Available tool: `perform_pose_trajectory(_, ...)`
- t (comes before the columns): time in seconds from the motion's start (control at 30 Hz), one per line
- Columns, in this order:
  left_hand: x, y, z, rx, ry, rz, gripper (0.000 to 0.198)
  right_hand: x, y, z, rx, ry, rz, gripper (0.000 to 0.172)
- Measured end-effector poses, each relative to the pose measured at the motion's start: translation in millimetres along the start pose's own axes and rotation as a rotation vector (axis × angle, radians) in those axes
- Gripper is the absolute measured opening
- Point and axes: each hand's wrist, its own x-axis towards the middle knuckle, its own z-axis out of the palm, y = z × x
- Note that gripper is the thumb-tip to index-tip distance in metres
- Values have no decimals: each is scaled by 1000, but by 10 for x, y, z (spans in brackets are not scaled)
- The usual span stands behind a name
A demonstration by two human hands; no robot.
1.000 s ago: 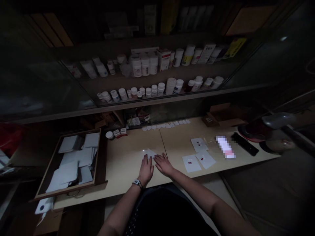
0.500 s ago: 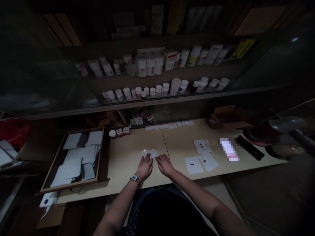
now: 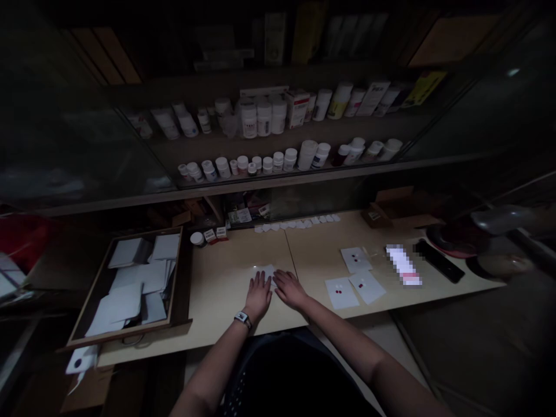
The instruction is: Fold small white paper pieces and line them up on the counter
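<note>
My left hand (image 3: 258, 296) and my right hand (image 3: 290, 289) lie flat side by side on the wooden counter (image 3: 226, 301), fingers stretched over a small white paper (image 3: 266, 271). A watch sits on my left wrist. To the right lie three white paper squares (image 3: 358, 280), each with small dark red pills on it.
An open wooden drawer (image 3: 130, 284) full of white paper sheets stands at the left. Shelves of white medicine bottles (image 3: 269, 139) rise behind glass. A row of small folded packets (image 3: 299, 222) lines the counter's back. A dark remote-like object (image 3: 438, 260) and cardboard box (image 3: 395, 205) are at the right.
Both hands stay flat on the paper with only slight shifts; the view itself has moved a little.
</note>
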Motion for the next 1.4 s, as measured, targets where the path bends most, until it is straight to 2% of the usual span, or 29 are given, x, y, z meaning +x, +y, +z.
perform_pose_trajectory(0.13, 1, 65, 12, 49, 25, -15, 49, -26, -4, 1, 16, -19, -42, 43)
perform_pose_trajectory(0.27, 38, 64, -1, 83, 2, 47, 47, -16, -9, -29, 23, -19, -70, 42)
perform_pose_trajectory(0.47, 55, -56, -14, 127, 17, 149, 47, 36, 35, -87, -18, -37, -105, 45)
perform_pose_trajectory(0.6, 58, -153, -50, 155, 40, 223, 39, 35, 84, -68, -36, -38, -119, 42)
perform_pose_trajectory(0.7, 92, -204, -89, 131, 0, 355, 26, 53, 96, -50, -5, -26, -139, 41)
perform_pose_trajectory(0.8, 138, -231, -97, 118, -58, 461, 22, 106, 78, -74, 22, -46, -153, 40)
perform_pose_trajectory(1.0, 196, -240, -26, 150, -58, 539, 22, 185, 42, -163, -3, -103, -151, 34)
perform_pose_trajectory(1.4, 251, -241, -32, 170, -118, 663, 21, 189, 28, -207, -30, -83, -155, 30)
